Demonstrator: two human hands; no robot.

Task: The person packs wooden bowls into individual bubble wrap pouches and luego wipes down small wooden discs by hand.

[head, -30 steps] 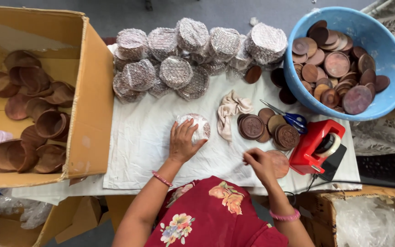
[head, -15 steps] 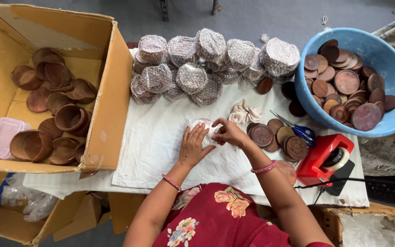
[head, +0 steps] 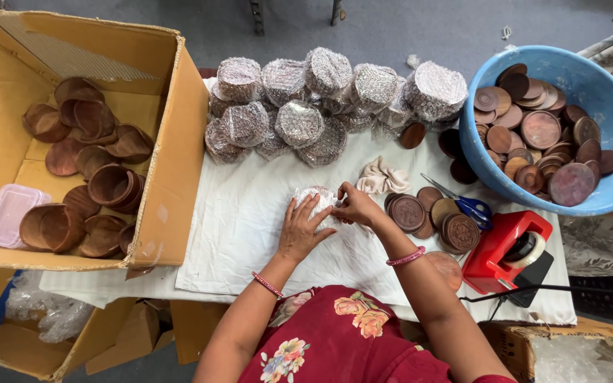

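A small round bundle wrapped in bubble wrap (head: 315, 201) lies on the white cloth (head: 243, 234) in front of me. My left hand (head: 302, 228) presses flat on its near side, fingers spread. My right hand (head: 355, 206) pinches the bundle's right edge with thumb and fingers. Just right of my hands lie several round brown wooden discs (head: 409, 212) and a crumpled cream cloth (head: 383, 176).
A heap of wrapped bundles (head: 321, 99) sits at the back of the cloth. A blue tub (head: 611, 120) of brown discs stands at right, a red tape dispenser (head: 509, 248) and blue scissors (head: 466, 205) near it. At left, an open cardboard box (head: 172, 156) holds brown wooden bowls.
My right hand came from the tape dispenser side to the bundle and now grips its right edge. The left hand stayed on the bundle. The camera shifted slightly.
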